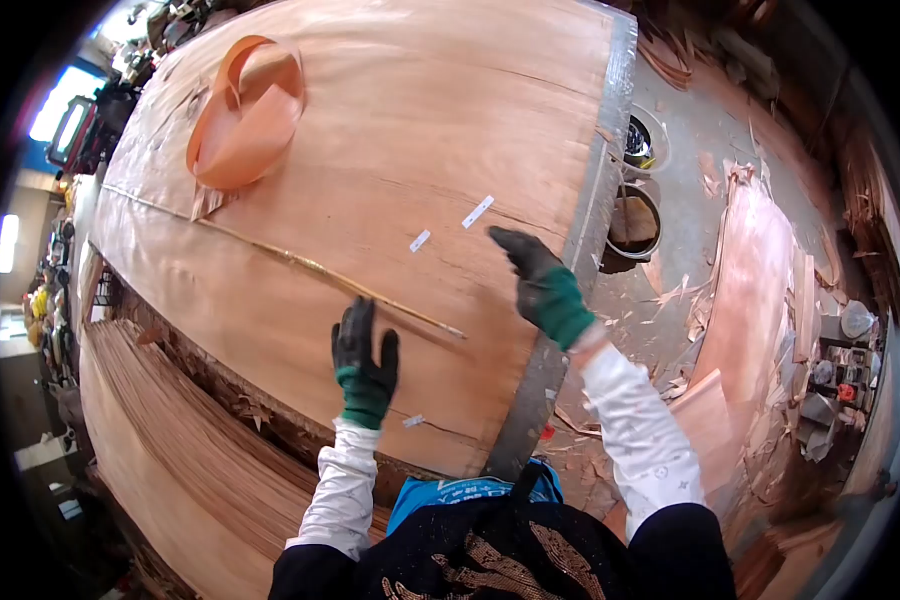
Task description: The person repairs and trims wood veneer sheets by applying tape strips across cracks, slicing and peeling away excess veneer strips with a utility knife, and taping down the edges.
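Note:
My left hand (363, 362), in a black and green glove, is over the near part of a large wood veneer sheet (400, 120). Its fingers point forward with the thumb apart, and nothing is in it. Just beyond its fingertips a long thin rod (320, 268) lies slantwise across the sheet. My right hand (542, 285), gloved alike, hovers near the sheet's right edge with fingers stretched out to the left, holding nothing visible. Close to those fingers lie two short white tape pieces (477, 212). Another white tape piece (413, 421) sits by a crack near my body.
A curled veneer strip (205, 150) rests on the sheet's far left. A stack of veneer sheets (190, 430) stands at the lower left. On the right floor are a bucket (634, 222), a second round container (660, 130), a long veneer piece (750, 270) and scattered scraps.

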Motion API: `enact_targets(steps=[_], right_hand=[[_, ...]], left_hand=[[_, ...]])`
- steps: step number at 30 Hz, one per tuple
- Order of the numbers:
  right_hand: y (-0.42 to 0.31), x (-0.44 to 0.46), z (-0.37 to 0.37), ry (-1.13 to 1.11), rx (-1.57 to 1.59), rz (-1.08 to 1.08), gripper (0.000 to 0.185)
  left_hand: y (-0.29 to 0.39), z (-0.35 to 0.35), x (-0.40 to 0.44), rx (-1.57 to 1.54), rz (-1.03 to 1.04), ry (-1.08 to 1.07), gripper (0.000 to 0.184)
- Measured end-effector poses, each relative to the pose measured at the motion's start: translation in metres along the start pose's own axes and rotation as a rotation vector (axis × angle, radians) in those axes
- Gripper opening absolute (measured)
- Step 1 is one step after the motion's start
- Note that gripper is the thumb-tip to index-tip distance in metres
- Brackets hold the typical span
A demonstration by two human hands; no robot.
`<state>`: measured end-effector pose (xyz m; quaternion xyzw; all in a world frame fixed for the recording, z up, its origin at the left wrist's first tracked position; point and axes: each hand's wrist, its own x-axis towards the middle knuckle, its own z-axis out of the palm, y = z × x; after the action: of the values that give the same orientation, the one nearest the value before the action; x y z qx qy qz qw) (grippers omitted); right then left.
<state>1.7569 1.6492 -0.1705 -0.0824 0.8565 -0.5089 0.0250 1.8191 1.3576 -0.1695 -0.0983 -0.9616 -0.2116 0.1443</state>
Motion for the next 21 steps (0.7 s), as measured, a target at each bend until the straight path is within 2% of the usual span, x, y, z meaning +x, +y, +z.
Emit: enact_targets(steps=[1,3,4,6,9,10,12,13,14,15,16,18,20,21], right_hand=[[0.02,-0.025,0.0,0.099,0.351,-0.162,0.064],[0.024,-0.08,-0.027,0.037,0.802,0.335,0.056],[0.038,-0.109,-0.039,0.054,0.781,0.415,0.064],[0.031,-0.157,-0.062,0.09,0.625,0.648,0.058],[0.069,-0.245,-0.066,0.112,0.822,0.786,0.057],[0.093,-0.281,-0.049,0.081,0.741,0.581,0.055],[0.098,-0.327,-0.035,0.047,0.867,0.669,0.051],[0.088,-0.341,-0.031,0.035,1.074,0.964,0.049],[0.095,-0.364,-0.023,-0.038,1.191,1.013,0.047],[0.086,-0.374,-0.022,-0.117,1.312,1.06,0.046],[0.077,-0.388,-0.029,-0.136,1.179,1.114,0.043],[0.075,-0.417,-0.057,-0.169,0.978,0.981,0.044],[0.127,-0.46,-0.066,-0.043,1.232,1.082,0.047],[0.148,-0.479,-0.076,0.06,1.215,0.957,0.042]], left_hand=[[0.015,-0.003,-0.015,0.15,0.03,-0.1,0.056],[0.027,0.012,-0.05,0.188,0.049,-0.147,0.062],[0.032,0.02,-0.061,0.152,0.049,-0.155,0.063],[0.03,0.032,-0.076,0.169,0.047,-0.163,0.063],[0.031,0.037,-0.079,0.209,0.069,-0.148,0.064],[0.03,0.038,-0.08,0.232,0.07,-0.161,0.064],[0.026,0.04,-0.08,0.27,0.107,-0.162,0.062],[0.023,0.04,-0.081,0.289,0.137,-0.15,0.061],[0.03,0.032,-0.079,0.241,0.11,-0.171,0.057],[0.035,0.029,-0.082,0.185,0.099,-0.094,0.049],[0.047,0.026,-0.092,0.113,0.036,-0.033,0.045],[0.077,0.022,-0.109,0.036,-0.031,0.064,0.039],[0.11,0.031,-0.137,-0.01,-0.009,0.118,0.036],[0.128,0.038,-0.15,-0.015,-0.025,0.101,0.037]])
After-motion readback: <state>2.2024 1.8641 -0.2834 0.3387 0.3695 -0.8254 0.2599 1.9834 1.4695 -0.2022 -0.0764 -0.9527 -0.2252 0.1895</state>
